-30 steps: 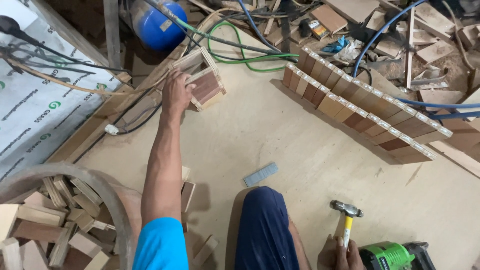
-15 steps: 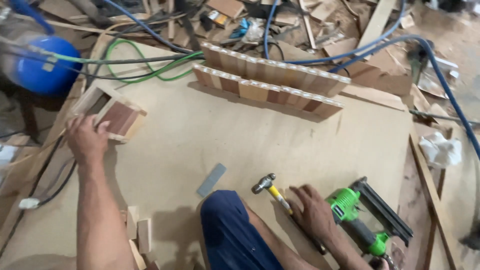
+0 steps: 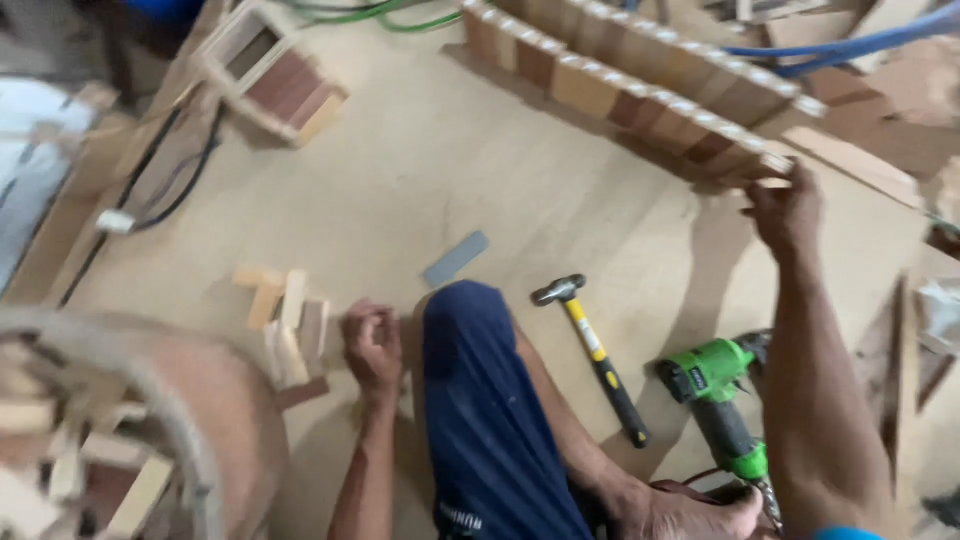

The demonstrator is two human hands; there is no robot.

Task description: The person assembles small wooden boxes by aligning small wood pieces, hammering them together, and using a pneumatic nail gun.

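Since the earlier frame the right hand (image 3: 785, 210) has left the hammer (image 3: 592, 352) and reached up to the long slatted wooden strip (image 3: 640, 90), while the left hand (image 3: 372, 345) has come away from the small wooden frame (image 3: 275, 82) and drawn back beside the knee (image 3: 470, 350). Now the right hand's fingers close on the near end of the strip, pinching its corner. The left hand is curled into a loose fist on the floor, holding nothing that shows, just beside a pile of small wood blocks (image 3: 285, 320).

Blocks of pale and reddish-brown wood, set side by side, make up the strip, which runs on a slant from the top middle toward the right.

Between the hands lie the hammer, with a yellow and black handle, a green nail gun (image 3: 725, 400) and a small grey flat piece (image 3: 455, 258). All rest on a tan board floor (image 3: 420, 180); cables (image 3: 170, 190) trail at the left, a blue hose (image 3: 850, 40) at the top right. The picture is somewhat blurred.
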